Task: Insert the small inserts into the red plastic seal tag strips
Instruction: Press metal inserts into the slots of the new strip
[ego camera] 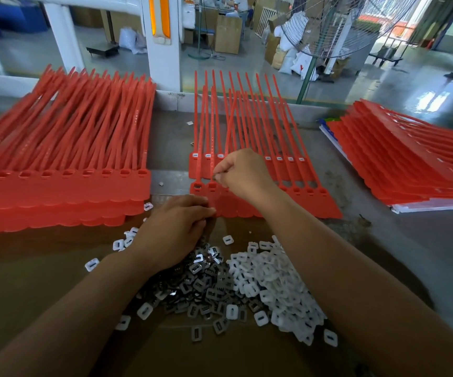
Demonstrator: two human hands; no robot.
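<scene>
Pinching insert [214, 177] with right hand [243, 172] just above strip head [211, 188] (long axis pointing away), left hand [176, 227] nearer, grip unclear.

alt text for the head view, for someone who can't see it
A person's right hand pinches a small insert over the middle sheet of red seal strips. The left hand rests at a pile of metal inserts beside white inserts. A left stack and right stack of red strips flank them.

We count three lots of red strips: left stack [56, 191], middle set [301, 205], right stack [399, 164]. Two heaps past counting: white inserts [274, 278], metal inserts [206, 287]. Two hands: left hand [170, 227], right hand [244, 172].
</scene>
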